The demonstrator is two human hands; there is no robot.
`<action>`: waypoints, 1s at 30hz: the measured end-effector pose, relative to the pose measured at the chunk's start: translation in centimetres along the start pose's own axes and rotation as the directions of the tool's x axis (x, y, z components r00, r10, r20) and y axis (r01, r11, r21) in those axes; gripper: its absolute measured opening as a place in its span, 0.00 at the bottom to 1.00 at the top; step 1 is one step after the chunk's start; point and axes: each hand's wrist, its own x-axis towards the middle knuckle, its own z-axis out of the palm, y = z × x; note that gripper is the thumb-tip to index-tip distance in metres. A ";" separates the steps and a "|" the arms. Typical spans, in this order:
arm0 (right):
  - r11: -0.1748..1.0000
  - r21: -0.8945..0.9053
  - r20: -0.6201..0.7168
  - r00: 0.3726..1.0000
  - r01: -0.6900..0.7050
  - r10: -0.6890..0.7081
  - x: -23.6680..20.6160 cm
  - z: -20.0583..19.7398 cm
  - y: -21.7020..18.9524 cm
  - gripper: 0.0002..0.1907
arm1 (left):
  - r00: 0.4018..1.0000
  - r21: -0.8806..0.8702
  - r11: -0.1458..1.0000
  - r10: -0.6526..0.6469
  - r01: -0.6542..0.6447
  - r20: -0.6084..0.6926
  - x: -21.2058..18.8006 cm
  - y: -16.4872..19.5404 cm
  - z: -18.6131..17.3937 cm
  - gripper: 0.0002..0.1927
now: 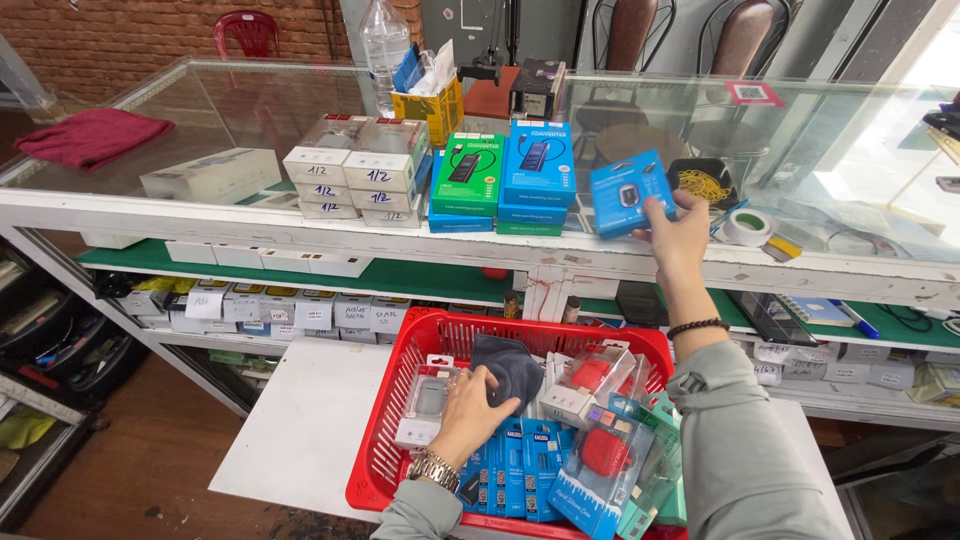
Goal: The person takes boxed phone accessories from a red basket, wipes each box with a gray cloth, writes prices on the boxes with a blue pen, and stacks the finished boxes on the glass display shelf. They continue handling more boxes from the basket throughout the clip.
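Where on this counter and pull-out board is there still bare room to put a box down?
The white board is bare left of the red basket. The glass counter is open between the red cloth and the white boxes. The basket and the stretch around the blue and green boxes are crowded.

The left hand (468, 408) covered part of the dark cloth (510, 365) in the red basket (400, 360), so its grip could not be read. The basket's near corner, at five o'clock, ran off the bottom edge, with the blue packets (520, 465) cut short there. The right hand (678, 238) hid a corner of the small blue box (625, 192). Both forearms left the view at six o'clock. Handwriting on the shelf labels (300, 312) at nine o'clock was too small to make out. Glare washed out the glass counter (860, 150) at two o'clock.
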 end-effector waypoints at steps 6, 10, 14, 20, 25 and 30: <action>0.381 -0.718 0.293 0.750 0.582 -0.593 -0.8 0.5 -0.1 0.24 | 0.967 0.017 1.000 -0.025 0.021 0.255 0.0 1.0 0.1 0.24; 0.269 -0.697 0.500 0.719 0.665 -0.483 -1.5 3.0 0.4 0.22 | 0.956 0.364 0.887 0.235 -0.284 0.173 -0.5 1.9 2.8 0.32; 0.424 -0.562 0.509 0.701 0.710 -0.500 -3.0 3.3 1.3 0.23 | 0.960 0.238 0.940 0.201 -0.245 0.193 -0.3 1.1 3.4 0.26; 0.768 -0.527 0.660 0.745 0.365 0.098 -8.8 1.9 5.3 0.19 | 0.891 -0.656 0.606 -0.251 0.450 0.380 2.1 -1.7 -3.5 0.23; 0.654 -0.570 0.808 0.485 0.498 0.335 -15.9 5.5 10.6 0.29 | 0.929 -0.901 0.381 -0.365 0.209 0.061 2.0 -3.1 -8.0 0.24; 0.328 -0.689 0.715 0.529 0.647 0.458 -19.8 7.8 13.2 0.39 | 0.889 -0.991 0.065 -0.452 0.116 0.075 1.7 -4.3 -9.2 0.28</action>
